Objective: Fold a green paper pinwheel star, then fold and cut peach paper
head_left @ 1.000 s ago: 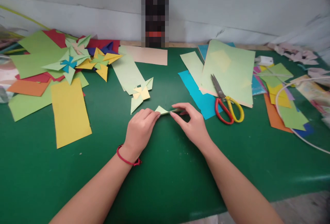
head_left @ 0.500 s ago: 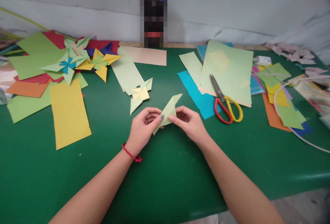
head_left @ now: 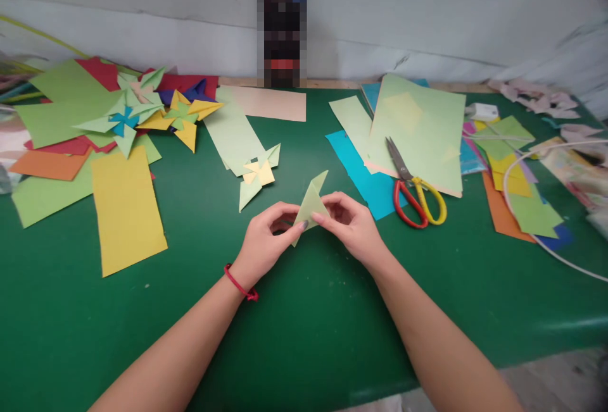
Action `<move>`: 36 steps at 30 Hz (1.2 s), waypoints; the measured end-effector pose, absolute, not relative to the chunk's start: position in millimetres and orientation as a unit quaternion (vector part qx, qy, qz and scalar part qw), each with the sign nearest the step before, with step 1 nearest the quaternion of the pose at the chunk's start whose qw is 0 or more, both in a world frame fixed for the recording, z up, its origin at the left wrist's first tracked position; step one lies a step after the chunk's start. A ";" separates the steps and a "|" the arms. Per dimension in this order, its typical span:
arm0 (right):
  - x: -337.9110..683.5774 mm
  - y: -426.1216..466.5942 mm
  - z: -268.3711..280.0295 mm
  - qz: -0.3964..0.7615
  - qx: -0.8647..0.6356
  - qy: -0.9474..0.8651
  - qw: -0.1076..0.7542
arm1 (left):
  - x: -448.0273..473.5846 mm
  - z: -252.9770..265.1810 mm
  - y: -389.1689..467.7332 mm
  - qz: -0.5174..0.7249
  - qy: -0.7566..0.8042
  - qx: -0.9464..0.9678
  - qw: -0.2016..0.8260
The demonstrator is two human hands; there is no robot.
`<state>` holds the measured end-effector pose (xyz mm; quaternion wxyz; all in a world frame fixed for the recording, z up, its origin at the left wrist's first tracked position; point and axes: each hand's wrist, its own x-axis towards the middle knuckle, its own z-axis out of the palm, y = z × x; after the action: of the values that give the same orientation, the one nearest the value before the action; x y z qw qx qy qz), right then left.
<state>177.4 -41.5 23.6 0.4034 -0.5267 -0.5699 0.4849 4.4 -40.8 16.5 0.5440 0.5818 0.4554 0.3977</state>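
A folded piece of pale green paper (head_left: 311,204) is held up above the table between both hands. My left hand (head_left: 273,231) pinches its lower left side, thumb in front and fingers behind. On the lower right part of the paper, my right hand (head_left: 351,225) presses its thumb, with its other fingers curled behind. The paper has a slanted fold, and one pointed end sticks up to the right. Just beyond my left hand lies a partly joined paper shape (head_left: 258,174) with pale green points and a cream middle.
Scissors (head_left: 408,187) with red and yellow handles lie right of my hands, by pale green sheets (head_left: 422,127) and blue paper (head_left: 368,178). Finished paper stars (head_left: 183,114) and a yellow sheet (head_left: 128,209) are at left. A white cable (head_left: 507,178) curves at right.
The folded paper has turned more upright and its tip has swung left. My left thumb has slid lower along its edge, near the right thumb.
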 end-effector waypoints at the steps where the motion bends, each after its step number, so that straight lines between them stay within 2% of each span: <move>1: 177.0 -41.8 23.8 0.503 -0.517 -0.560 0.407 | 4.0 16.7 -41.4 0.420 0.456 0.594 0.513; 4: 176.2 -42.2 24.3 0.555 -0.490 -0.531 0.412 | 1.6 17.2 -42.1 0.498 0.468 0.637 0.355; 7: 176.0 -42.1 25.7 0.586 -0.480 -0.515 0.401 | -1.4 16.8 -41.0 0.505 0.485 0.674 0.235; 16: 172.3 -44.8 27.4 0.604 -0.470 -0.504 0.400 | -2.9 11.8 -42.5 0.418 0.486 0.756 0.133; 19: 171.7 -43.2 23.6 0.572 -0.509 -0.488 0.419 | -0.7 13.9 -43.2 0.392 0.491 0.762 0.157; 22: 173.5 -40.8 21.1 0.549 -0.536 -0.473 0.432 | 1.3 16.1 -41.3 0.415 0.515 0.719 0.213; 26: 175.5 -39.1 22.3 0.551 -0.540 -0.469 0.429 | 0.1 14.8 -34.4 0.478 0.523 0.590 0.387; 30: 174.2 -39.5 23.1 0.567 -0.526 -0.473 0.422 | -3.2 15.6 -30.0 0.442 0.514 0.507 0.532; 33: 173.1 -40.1 22.2 0.573 -0.518 -0.468 0.429 | -3.5 19.8 -31.1 0.400 0.512 0.501 0.572; 36: 172.7 -41.1 21.7 0.576 -0.515 -0.468 0.430 | -2.7 23.6 -32.9 0.370 0.517 0.525 0.566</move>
<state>172.7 -41.1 21.7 0.4302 -0.5147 -0.4675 0.5757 -2.7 -32.9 23.6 0.5661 0.5247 0.5173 0.3696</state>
